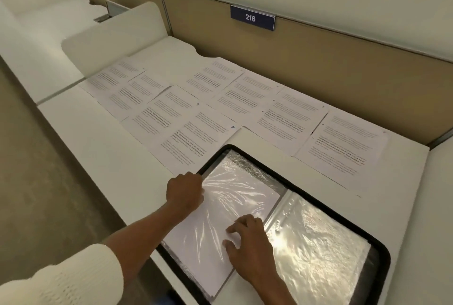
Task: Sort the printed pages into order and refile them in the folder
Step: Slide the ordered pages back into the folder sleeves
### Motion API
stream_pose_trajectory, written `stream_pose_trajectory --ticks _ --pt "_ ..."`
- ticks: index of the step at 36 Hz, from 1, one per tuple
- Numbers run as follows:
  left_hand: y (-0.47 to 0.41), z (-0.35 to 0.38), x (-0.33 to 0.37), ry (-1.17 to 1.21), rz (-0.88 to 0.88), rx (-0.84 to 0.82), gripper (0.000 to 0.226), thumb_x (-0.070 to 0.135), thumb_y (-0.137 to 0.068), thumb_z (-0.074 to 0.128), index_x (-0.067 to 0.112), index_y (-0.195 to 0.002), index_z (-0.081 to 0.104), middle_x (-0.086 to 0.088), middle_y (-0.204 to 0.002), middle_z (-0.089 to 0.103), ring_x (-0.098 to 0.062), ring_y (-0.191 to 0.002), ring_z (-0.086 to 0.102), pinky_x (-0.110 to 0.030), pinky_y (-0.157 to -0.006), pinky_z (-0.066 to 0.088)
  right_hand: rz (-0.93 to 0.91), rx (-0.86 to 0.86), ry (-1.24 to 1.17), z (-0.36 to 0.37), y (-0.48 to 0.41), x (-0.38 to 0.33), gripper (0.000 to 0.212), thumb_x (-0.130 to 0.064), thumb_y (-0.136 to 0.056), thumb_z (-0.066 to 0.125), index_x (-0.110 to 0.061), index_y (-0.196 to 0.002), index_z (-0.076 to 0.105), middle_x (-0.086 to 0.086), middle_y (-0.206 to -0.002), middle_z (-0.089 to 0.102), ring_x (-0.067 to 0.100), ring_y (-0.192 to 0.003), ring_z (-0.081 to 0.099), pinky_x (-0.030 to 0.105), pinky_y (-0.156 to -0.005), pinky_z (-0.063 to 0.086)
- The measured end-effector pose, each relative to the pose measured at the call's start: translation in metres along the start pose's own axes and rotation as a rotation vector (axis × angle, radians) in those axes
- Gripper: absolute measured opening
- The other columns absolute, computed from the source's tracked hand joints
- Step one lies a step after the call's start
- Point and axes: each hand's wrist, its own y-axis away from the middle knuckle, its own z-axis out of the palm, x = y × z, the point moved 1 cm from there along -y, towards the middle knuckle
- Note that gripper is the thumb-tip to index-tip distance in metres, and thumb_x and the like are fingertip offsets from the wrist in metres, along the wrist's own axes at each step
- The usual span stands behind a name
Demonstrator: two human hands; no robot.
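Folder first: it lies open on the near part of the white desk, close to you, so you can reach its clear pockets. Two pocket pages show, one on each side. The left pocket has a white sheet in it, blank side up.

Your right hand lies flat on that pocket, fingers spread, holding nothing. I think it presses the plastic down so it stays put. Your left hand is curled at the pocket's far left edge. It seems to pinch the plastic or the sheet, but I cannot tell which.

Farther off, the printed pages lie spread out face up, so you can read their numbers. I count about nine, in two rows, some edges overlapping. One near the folder is marked ten. They are not yet filed.

Far back, one blue sign says 216.
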Motion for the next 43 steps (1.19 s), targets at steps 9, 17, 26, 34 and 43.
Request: stream_pose_trajectory --ticks 9,17,26,34,43 --pt "-0.05 -0.018 -0.028 0.279 -0.151 -0.119 0.043 0.06 -0.091 0.065 0.018 -0.1 0.06 0.001 -0.099 0.065 -0.022 -0.089 0.064 -0.038 -0.084 0.058 0.096 -0.044 -0.196 -0.019 -0.075 -0.019 0.017 -0.044 -0.088 0.076 -0.038 -0.102 0.07 -0.018 -0.103 0.064 0.0 -0.097 0.061 0.029 -0.087 0.053" --pt "-0.152 -0.047 -0.081 0.391 -0.135 -0.085 0.051 0.069 -0.084 0.073 0.019 -0.091 0.068 0.001 -0.092 0.071 -0.022 -0.086 0.07 -0.043 -0.085 0.061 0.113 0.031 -0.18 -0.02 -0.189 -0.071 0.013 -0.037 -0.089 0.077 -0.031 -0.099 0.073 -0.015 -0.099 0.066 0.003 -0.089 0.063 0.031 -0.081 0.057" --pt "-0.298 -0.068 -0.164 0.583 -0.004 -0.113 0.039 0.059 -0.085 0.079 0.023 -0.074 0.068 0.004 -0.081 0.074 -0.021 -0.081 0.072 -0.041 -0.08 0.061 0.169 0.121 -0.158 -0.019 -0.325 -0.139 0.016 -0.038 -0.092 0.078 -0.032 -0.104 0.071 -0.014 -0.106 0.065 0.002 -0.094 0.062 0.028 -0.086 0.055" --pt "-0.416 -0.088 -0.195 0.633 0.054 -0.054 0.037 0.05 -0.088 0.081 0.02 -0.074 0.064 0.003 -0.079 0.071 -0.022 -0.08 0.07 -0.037 -0.077 0.059 0.163 0.16 0.069 -0.027 -0.429 -0.173 0.037 -0.037 -0.098 0.07 -0.025 -0.133 0.064 -0.006 -0.138 0.06 0.015 -0.128 0.054 0.037 -0.103 0.049" --pt "-0.514 -0.098 -0.196 0.51 0.1 -0.008 0.063 0.055 -0.089 0.077 0.008 -0.129 0.063 -0.013 -0.132 0.064 -0.033 -0.122 0.06 -0.048 -0.099 0.055 0.187 0.05 0.31 -0.03 -0.502 -0.18 0.058 -0.042 -0.108 0.051 -0.018 -0.159 0.038 0.002 -0.169 0.031 0.024 -0.154 0.027 0.045 -0.125 0.019"
